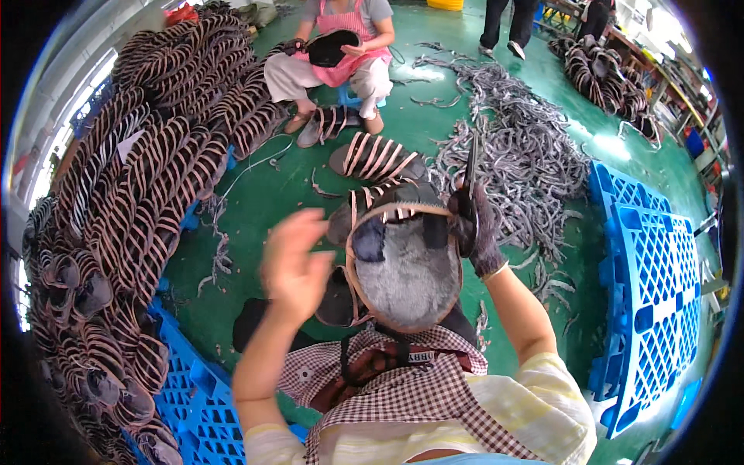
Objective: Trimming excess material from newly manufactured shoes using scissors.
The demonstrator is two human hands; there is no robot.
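A fur-lined shoe [407,271] rests over my lap, its opening toward me. Grey fluffy lining fills it inside a tan rim, with dark patches on both sides. My right hand [480,236], in a dark knitted glove, is at its right edge, closed around scissors [471,174] whose dark blades point up and away. Whether those fingers also grip the rim is hidden. To the shoe's left, my bare left hand [296,267] is lifted and blurred, thumb and fingers apart with nothing in them. Just beyond lies a row of nested dark shoes [380,159] with pale edges.
Tall piles of nested shoes [155,155] fill the left side, beside a blue plastic pallet [194,387]. Grey fur trimmings [515,147] heap on the green floor. More blue pallets [659,287] stand at right. A seated co-worker [341,46] in a pink apron holds a dark shoe.
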